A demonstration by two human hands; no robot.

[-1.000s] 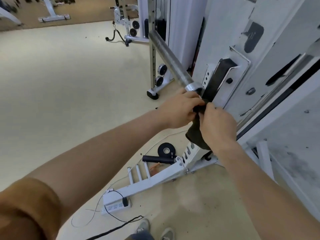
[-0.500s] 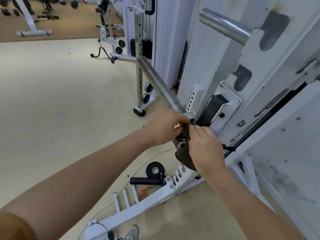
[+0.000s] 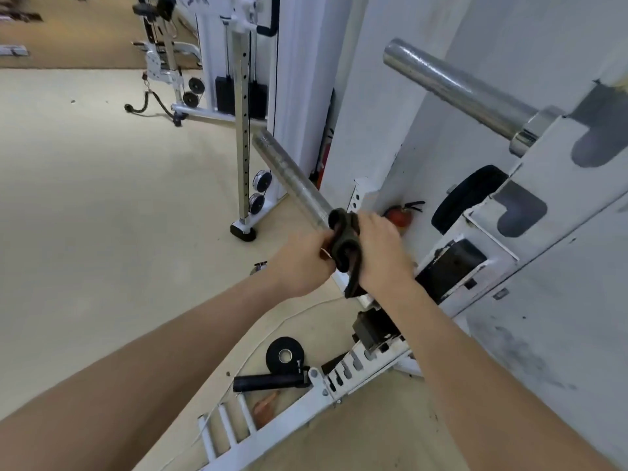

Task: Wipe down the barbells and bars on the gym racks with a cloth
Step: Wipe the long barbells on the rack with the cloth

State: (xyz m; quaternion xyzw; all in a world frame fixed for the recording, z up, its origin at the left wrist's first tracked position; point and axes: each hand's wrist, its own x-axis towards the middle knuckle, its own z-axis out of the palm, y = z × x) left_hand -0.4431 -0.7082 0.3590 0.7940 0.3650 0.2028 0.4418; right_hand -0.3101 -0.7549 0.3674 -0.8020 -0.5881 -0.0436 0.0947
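From the head camera: gripping one dark cloth (image 3: pixel 343 244) with both hands. Left hand (image 3: pixel 299 263) curled on its near side, right hand (image 3: pixel 380 253) curled over it from the rack side, both clenched on the fabric. Bunched over the lower bar (image 3: pixel 292 180) just where the steel goes out of sight behind the knuckles; cannot tell whether wrapped fully round it.

Running from that grip up and away to the left, long and bare, ending free near the foot of a cable machine (image 3: pixel 243 107). So, probably, next a slide outward along that line, away from the white rack (image 3: pixel 543 164), right hand leading as the one nearer the bare steel, left hand behind to keep the fabric tight.

Higher and to the right, well apart from both hands: a second bar (image 3: pixel 455 86) sticking out of the same rack, not touched by the cloth.

Below, on pale floor (image 3: pixel 102 232): a small black plate (image 3: pixel 284 355), a black handle (image 3: pixel 268 382) just beside it, and a thin cable.
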